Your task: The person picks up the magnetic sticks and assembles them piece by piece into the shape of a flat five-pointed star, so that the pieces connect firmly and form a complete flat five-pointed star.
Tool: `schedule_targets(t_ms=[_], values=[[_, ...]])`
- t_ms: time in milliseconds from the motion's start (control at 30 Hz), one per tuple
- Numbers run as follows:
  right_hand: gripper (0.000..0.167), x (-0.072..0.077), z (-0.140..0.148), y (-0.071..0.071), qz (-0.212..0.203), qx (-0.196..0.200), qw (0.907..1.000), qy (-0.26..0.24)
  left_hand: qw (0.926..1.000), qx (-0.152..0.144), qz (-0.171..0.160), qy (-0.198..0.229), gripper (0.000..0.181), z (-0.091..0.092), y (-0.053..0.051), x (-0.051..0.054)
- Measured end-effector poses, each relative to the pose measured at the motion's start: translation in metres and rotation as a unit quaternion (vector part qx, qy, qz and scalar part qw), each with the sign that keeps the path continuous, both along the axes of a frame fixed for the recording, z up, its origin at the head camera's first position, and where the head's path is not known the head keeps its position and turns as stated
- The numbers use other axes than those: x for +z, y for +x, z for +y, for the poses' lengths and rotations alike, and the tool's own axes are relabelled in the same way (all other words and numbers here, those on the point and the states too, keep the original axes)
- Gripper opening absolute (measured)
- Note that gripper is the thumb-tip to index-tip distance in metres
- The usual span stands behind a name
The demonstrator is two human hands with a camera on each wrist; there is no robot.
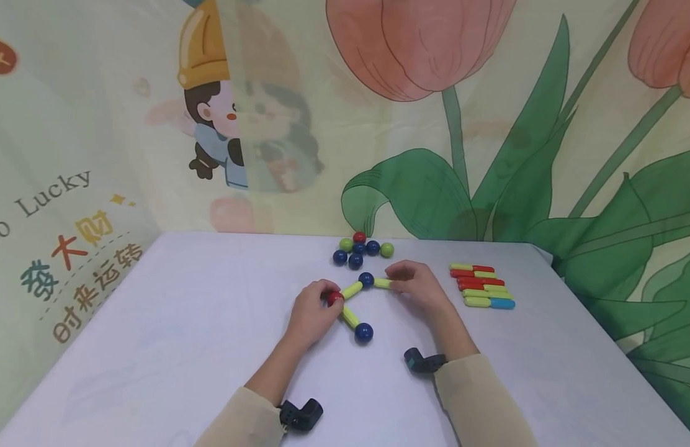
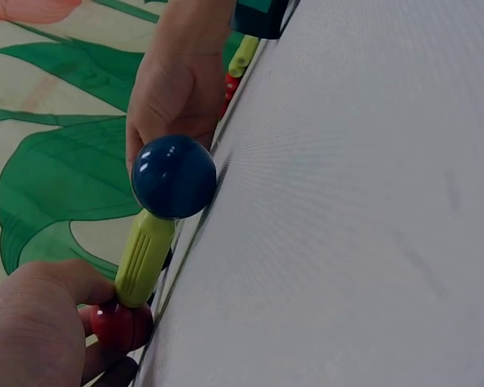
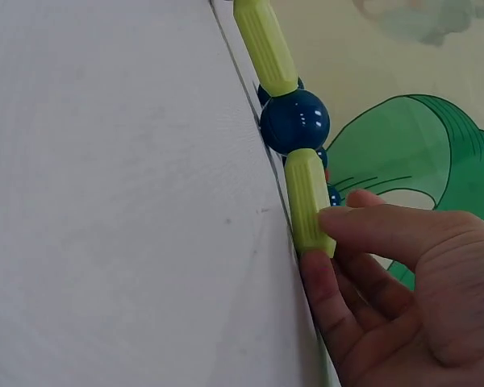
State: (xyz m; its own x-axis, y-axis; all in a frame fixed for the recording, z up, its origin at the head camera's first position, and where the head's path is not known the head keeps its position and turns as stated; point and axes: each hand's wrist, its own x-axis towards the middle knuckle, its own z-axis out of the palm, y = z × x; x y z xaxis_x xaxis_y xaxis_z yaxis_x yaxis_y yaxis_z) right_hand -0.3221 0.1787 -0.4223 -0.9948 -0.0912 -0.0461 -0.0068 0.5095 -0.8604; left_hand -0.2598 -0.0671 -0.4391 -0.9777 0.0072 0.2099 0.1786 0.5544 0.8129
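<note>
A chain of balls and yellow-green rods lies on the white table. My left hand (image 1: 314, 313) grips its red ball (image 2: 121, 326) between thumb and fingers. From that ball one yellow-green rod (image 1: 350, 317) runs to a near blue ball (image 1: 364, 333). Another rod (image 1: 352, 290) leads from the red ball to a second blue ball (image 1: 366, 280). Joined to this second ball is a third yellow-green rod (image 3: 308, 197), whose free end my right hand (image 1: 416, 285) pinches between thumb and fingers. The fingertips partly cover that end in the head view.
Behind the chain sits a cluster of loose balls, blue ones (image 1: 340, 257), green ones (image 1: 386, 249) and a red one (image 1: 359, 238). Several rods in red, yellow-green and blue (image 1: 502, 304) lie stacked side by side at the right. A printed cloth (image 1: 300, 211) hangs behind the table (image 1: 155, 347).
</note>
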Motion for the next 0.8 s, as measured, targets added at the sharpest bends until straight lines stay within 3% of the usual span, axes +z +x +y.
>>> schedule_targets(t_ms=[333,800], values=[[0.027,0.000,-0.014,0.001,0.049,0.002,0.9916,0.120,0.9997,-0.002,-0.022,-0.008,0.021,0.001,0.002,0.001],[0.034,-0.002,-0.018,-0.001,0.069,-0.018,0.9890,0.129,0.9992,-0.033,0.009,-0.022,0.017,-0.001,0.001,-0.002]])
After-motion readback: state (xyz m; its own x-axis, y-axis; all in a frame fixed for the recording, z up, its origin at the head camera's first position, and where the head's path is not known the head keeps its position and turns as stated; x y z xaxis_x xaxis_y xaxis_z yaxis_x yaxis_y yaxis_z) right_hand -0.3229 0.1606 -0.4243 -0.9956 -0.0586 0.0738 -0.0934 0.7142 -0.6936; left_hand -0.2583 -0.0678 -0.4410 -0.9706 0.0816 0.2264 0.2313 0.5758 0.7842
